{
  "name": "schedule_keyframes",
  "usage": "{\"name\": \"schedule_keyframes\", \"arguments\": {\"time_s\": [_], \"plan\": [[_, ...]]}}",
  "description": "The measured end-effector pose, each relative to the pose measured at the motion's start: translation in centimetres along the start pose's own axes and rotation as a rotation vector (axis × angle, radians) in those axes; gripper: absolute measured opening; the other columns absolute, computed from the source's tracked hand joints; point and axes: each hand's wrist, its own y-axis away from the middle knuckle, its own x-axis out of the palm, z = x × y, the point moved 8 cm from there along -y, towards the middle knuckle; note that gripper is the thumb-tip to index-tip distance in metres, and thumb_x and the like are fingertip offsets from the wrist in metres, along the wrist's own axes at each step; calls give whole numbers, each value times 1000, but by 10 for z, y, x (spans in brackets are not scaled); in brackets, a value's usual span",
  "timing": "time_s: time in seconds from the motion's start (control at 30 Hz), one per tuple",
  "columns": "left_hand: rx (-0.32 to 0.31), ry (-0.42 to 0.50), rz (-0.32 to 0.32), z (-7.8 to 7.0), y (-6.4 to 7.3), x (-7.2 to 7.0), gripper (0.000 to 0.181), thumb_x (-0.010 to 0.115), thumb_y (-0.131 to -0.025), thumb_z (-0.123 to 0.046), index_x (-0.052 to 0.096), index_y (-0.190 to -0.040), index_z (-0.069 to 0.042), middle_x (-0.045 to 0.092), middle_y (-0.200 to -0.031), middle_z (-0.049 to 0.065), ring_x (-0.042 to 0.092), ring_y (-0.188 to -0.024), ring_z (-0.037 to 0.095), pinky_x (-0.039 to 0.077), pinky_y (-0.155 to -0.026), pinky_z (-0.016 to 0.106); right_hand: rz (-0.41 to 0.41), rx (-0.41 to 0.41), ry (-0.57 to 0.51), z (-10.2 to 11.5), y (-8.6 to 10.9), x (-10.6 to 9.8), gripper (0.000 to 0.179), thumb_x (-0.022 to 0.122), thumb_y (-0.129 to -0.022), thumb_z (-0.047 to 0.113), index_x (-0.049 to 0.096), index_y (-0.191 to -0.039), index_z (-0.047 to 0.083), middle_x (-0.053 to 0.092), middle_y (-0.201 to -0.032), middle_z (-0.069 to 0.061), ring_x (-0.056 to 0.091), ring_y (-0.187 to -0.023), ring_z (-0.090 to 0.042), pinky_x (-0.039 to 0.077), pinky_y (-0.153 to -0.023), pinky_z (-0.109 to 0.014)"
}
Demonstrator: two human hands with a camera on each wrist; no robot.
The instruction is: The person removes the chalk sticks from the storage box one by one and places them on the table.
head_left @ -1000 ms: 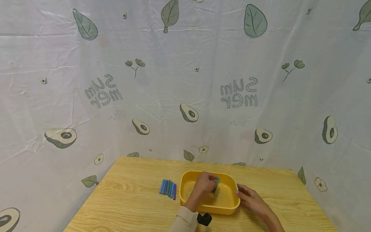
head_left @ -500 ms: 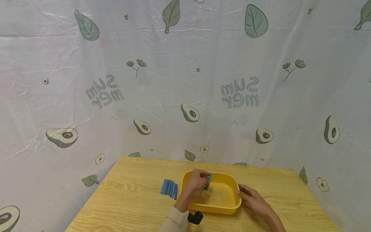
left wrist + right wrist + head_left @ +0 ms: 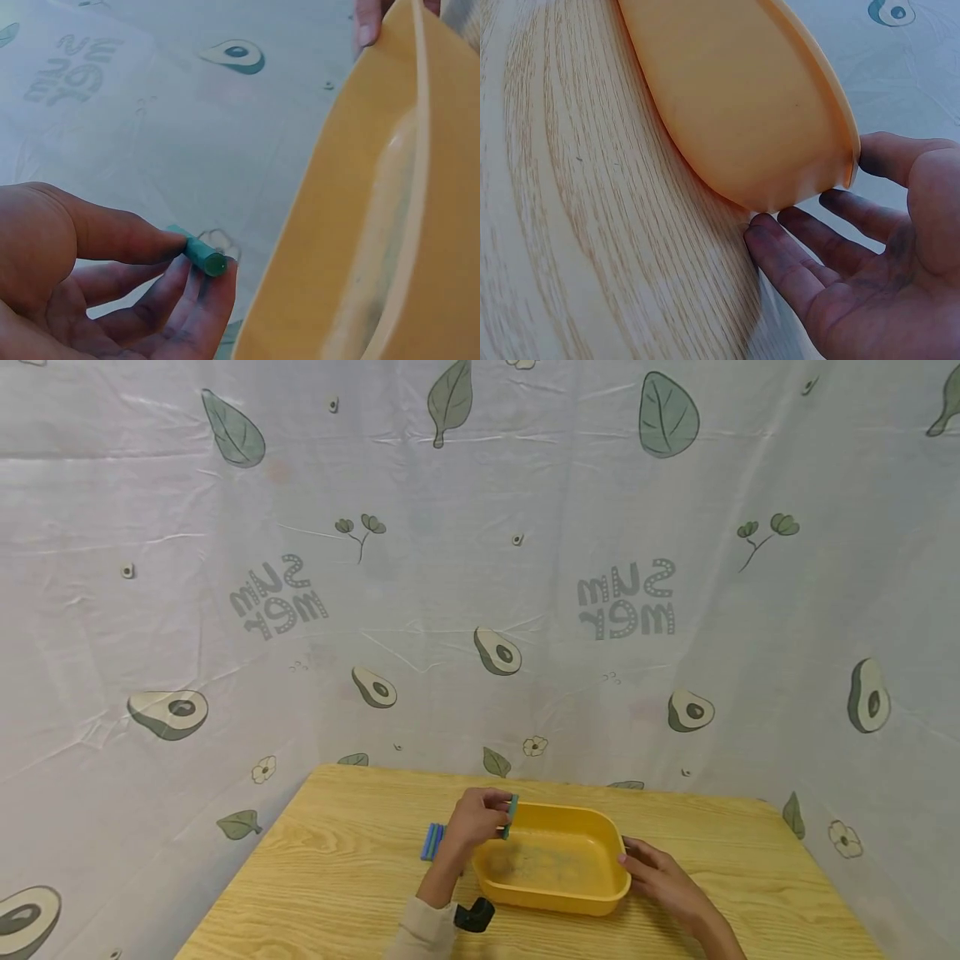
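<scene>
Between its thumb and fingers, my left hand (image 3: 477, 818) pinches a teal chalk stick (image 3: 511, 817) over the left end of a yellow plastic tray (image 3: 553, 899). In the left wrist view the round end of the chalk stick (image 3: 213, 262) faces the camera, beside the tray wall. Bluish-green smudges mark the tray floor. At the tray's right end, my right hand (image 3: 660, 877) holds it, thumb at the rim and fingers against the outer wall; the right wrist view shows dark stains on these fingers (image 3: 802, 232).
Left of the tray, a row of blue and green chalk sticks (image 3: 432, 842) lies on the wooden table (image 3: 337, 868), partly hidden behind the left hand. Behind the table hangs a pale curtain (image 3: 420, 568) printed with avocados and leaves. A black device (image 3: 475, 916) sits at the left wrist.
My left hand has lifted the teal chalk stick from the tray's middle and moved left to its left rim, now covering part of the chalk row. The right hand stays at the tray's end.
</scene>
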Motion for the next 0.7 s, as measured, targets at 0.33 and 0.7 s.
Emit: {"name": "schedule_keyframes", "arguments": {"time_s": [0.33, 0.7], "plan": [[-21, 19, -37, 6, 6, -31, 37, 65, -98, 4, 68, -135, 8, 67, -115, 22, 71, -96, 28, 66, -82, 42, -2, 6, 8, -1, -1, 0, 73, 44, -117, 30, 15, -163, -18, 31, -163, -44, 61, -138, -43, 61, -102, -40], [-64, -45, -118, 30, 16, -72, 41, 66, -96, 3, 67, -137, 8, 68, -118, 22, 69, -97, 24, 66, -83, 46, 9, 6, 6, -2, -1, -1, 73, 43, -118, 30, 13, -164, -18, 28, -164, -45, 57, -142, -48, 60, -104, -41]]}}
